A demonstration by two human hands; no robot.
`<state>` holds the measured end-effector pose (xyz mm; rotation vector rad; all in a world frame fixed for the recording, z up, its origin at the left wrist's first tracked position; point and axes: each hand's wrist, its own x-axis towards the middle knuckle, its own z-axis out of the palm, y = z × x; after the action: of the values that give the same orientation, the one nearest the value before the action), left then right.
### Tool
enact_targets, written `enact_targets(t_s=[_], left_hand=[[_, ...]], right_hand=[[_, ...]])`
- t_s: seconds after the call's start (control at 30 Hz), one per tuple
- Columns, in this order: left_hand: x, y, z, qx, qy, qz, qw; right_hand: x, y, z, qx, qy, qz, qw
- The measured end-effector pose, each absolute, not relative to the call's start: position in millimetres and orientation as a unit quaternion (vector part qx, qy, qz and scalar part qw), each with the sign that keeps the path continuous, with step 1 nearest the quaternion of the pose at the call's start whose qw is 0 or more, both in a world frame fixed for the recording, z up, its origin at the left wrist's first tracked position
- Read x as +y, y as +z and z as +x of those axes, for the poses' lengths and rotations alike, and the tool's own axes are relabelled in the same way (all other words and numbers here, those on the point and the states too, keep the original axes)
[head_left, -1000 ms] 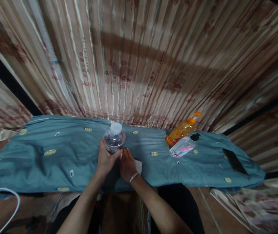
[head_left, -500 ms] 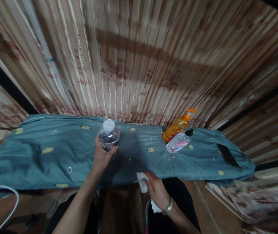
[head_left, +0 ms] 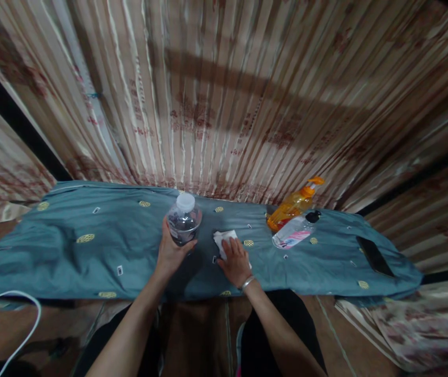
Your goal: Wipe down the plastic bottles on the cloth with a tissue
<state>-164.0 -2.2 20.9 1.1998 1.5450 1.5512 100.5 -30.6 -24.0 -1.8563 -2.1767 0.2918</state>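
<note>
My left hand (head_left: pixel 172 255) is wrapped round a clear plastic bottle (head_left: pixel 185 222) with a white cap, held upright at the middle of the cloth-covered surface. Part of the bottle's lower body is hidden behind the fingers. To the right of it, my right hand (head_left: pixel 236 262) presses a crumpled white tissue (head_left: pixel 224 238) down on the teal cloth (head_left: pixel 137 246), fingers bent over it. Further right are an orange pump bottle (head_left: pixel 290 209) and a clear pump bottle (head_left: pixel 295 232) with a black top and pink label, both leaning or lying close together.
A dark phone (head_left: pixel 375 256) lies at the right end of the cloth. Behind the surface hangs a striped, flowered curtain (head_left: pixel 216 104). A white cable (head_left: pixel 37 314) loops at the lower left. My knees are below the front edge.
My right hand has moved from the front edge, forward and slightly left, and set the tissue down on the cloth. My left hand still holds the bottle; the view has shifted slightly.
</note>
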Motion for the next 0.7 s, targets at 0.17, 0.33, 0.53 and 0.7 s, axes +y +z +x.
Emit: enact_targets(t_s=[0.17,0.33,0.53,0.7], left_hand=[[-3.3,11.9,-166.0,0.588,0.582,0.454,0.33],[-5.5,7.1,-167.4,0.591,0.572,0.457,0.339],[-5.2,1.7,-164.1,0.593,0.563,0.459,0.346],[-1.7,-4.4,-160.3,0.582,0.566,0.473,0.342]], right_hand=[[-59.5,-45.1,79.9,-0.807,0.082,-0.56,0.169],[-79.2,-33.9,77.8,-0.814,0.179,-0.496,0.244],[-30.9,-9.2,108.7,-0.732,0.12,-0.579,0.339],[-0.6,-30.8,102.6,-0.741,0.078,-0.64,0.187]])
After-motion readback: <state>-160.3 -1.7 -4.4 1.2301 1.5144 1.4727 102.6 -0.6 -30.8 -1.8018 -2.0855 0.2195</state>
